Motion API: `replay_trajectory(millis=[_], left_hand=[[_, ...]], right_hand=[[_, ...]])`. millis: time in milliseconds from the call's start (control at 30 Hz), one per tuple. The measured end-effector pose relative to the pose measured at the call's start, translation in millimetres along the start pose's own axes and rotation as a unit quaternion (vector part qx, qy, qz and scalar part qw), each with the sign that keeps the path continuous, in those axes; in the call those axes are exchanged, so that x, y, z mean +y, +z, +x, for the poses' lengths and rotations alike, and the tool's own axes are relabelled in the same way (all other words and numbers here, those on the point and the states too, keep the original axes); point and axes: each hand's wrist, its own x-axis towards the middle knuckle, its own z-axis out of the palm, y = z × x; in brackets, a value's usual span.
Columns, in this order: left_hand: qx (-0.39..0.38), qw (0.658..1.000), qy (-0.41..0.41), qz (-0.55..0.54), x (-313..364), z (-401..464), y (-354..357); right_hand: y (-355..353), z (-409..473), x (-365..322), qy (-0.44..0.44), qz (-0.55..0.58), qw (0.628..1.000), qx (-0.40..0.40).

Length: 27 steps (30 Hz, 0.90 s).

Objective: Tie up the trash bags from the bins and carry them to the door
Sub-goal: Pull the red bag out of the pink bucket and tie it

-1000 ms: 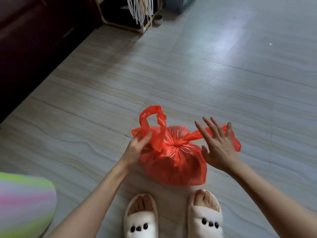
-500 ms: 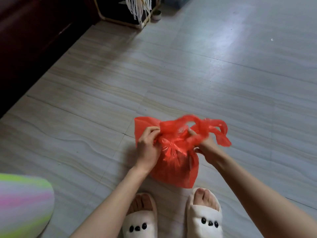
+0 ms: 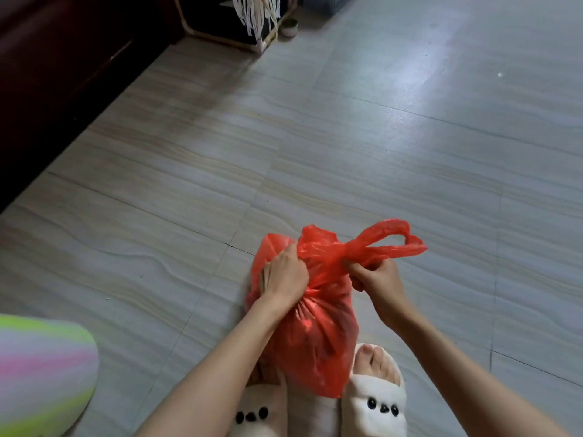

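Tiled floor (image 3: 378, 137), one red bag (image 3: 318, 335), two hands

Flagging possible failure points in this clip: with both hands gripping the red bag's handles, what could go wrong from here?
1. The red bag looks thin; the left hand and right hand pulling the handles apart could tear it at the neck.
2. One handle loop is loose beyond the right hand, so the knot may slip.
3. The bag stands between the slippers; a split could spill onto the feet.
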Motion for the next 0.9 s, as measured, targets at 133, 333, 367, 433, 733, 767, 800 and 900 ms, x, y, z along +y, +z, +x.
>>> replay_trajectory(millis=[133, 333, 367, 433, 733, 767, 800, 900], left_hand=[[-0.104, 0.981, 0.093, 0.132, -1.7, -12.0, 8.2], [-0.028, 0.970, 0.100, 0.220, 3.1, -15.1, 14.3], [-0.017, 0.973, 0.110, 0.202, 3.3, -14.6, 11.2], [-0.039, 0.983, 0.125, 0.130, 4.0, -13.9, 3.5], [-0.137, 0.966, 0.030, -0.217, -22.6, 3.6, -20.0], [-0.132, 0.978, 0.078, -0.143, -22.6, 1.3, -19.6], [-0.117, 0.984, 0.129, -0.043, -19.1, -1.3, -19.6], [-0.076, 0.968, 0.177, 0.162, -8.2, -8.5, -17.4]], right_hand=[[-6.0, -6.1, -16.8, -0.054, -0.023, 0.998, 0.000], [-3.3, -1.0, -34.4, -0.100, -0.047, 0.990, -0.089], [-3.3, 2.0, -31.0, -0.110, -0.103, 0.981, -0.120], [-5.0, 9.6, -20.9, -0.134, -0.272, 0.938, -0.167], [-13.6, 16.6, -2.6, -0.333, -0.555, 0.754, -0.113], [-14.8, 17.2, -2.5, -0.334, -0.560, 0.751, -0.104], [-14.5, 16.7, -6.6, -0.336, -0.560, 0.752, -0.091], [-12.7, 10.1, -17.9, -0.369, -0.542, 0.754, -0.042]])
